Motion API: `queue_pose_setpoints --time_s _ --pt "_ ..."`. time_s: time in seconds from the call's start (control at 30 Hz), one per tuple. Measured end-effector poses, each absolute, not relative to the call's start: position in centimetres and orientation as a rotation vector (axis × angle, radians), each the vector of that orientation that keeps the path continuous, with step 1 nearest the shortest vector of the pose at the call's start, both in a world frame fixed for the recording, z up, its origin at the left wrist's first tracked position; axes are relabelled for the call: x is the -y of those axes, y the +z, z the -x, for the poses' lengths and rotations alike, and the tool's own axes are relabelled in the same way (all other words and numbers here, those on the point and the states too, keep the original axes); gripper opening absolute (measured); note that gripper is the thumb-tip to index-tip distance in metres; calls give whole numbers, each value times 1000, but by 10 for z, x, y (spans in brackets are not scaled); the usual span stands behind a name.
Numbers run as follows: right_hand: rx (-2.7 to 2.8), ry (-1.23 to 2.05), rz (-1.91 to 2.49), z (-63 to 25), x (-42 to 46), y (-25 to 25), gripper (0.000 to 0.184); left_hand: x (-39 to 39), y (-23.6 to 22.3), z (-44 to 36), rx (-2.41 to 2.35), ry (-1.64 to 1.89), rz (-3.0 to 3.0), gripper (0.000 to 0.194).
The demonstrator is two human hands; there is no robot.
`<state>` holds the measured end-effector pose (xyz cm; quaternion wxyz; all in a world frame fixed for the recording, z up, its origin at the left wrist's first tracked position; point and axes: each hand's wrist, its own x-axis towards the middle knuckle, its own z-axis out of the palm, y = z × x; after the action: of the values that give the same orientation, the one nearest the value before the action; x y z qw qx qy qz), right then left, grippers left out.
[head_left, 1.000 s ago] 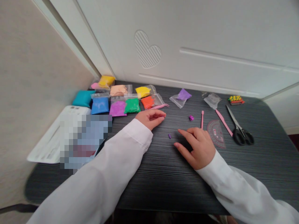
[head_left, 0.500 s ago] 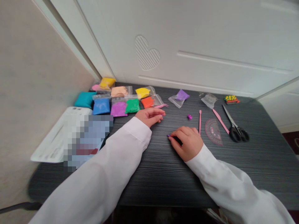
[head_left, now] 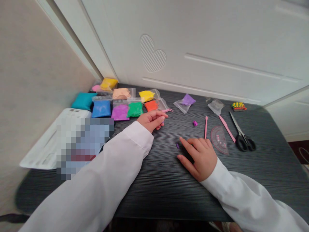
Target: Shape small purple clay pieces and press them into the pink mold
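Note:
A small purple strip of clay [head_left: 177,146] lies on the dark tabletop [head_left: 149,187]. Just right of it is my right hand [head_left: 200,156], open, with thumb and index finger apart and holding nothing. My left hand [head_left: 153,120] is closed, its thumb pressed toward the fingers around a bit of purple clay [head_left: 163,122] that is mostly hidden. Pink tweezers [head_left: 168,110] lie just beyond the left fingertips. A magenta crumpled clay lump [head_left: 195,123] rests beyond the right hand, near a thin pink clay tool [head_left: 206,125].
Bags of coloured clay, among them a green one [head_left: 135,110], line the back left. An opened purple clay bag [head_left: 187,100] lies behind. To the right are a protractor [head_left: 219,139], a pink knife [head_left: 227,128], scissors [head_left: 241,132] and a small yellow-and-red piece [head_left: 238,106]. A white tray [head_left: 45,151] sits left.
My right hand has let go of the purple strip and drawn back toward me and to the right, its fingers spreading. The left hand stays closed in nearly the same spot.

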<state>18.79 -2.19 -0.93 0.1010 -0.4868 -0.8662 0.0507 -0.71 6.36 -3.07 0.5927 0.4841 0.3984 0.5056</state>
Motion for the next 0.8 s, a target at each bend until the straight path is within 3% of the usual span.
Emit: queue_pose_setpoints --time_s 0.17,0.8 --pt "2678 85 1477 -185 36 -8 66 -61 -28 6 -952 1182 -1144 18" --pt "2763 200 1525 -178 36 3 64 -62 -24 8 -1001 1134 -1173 18"
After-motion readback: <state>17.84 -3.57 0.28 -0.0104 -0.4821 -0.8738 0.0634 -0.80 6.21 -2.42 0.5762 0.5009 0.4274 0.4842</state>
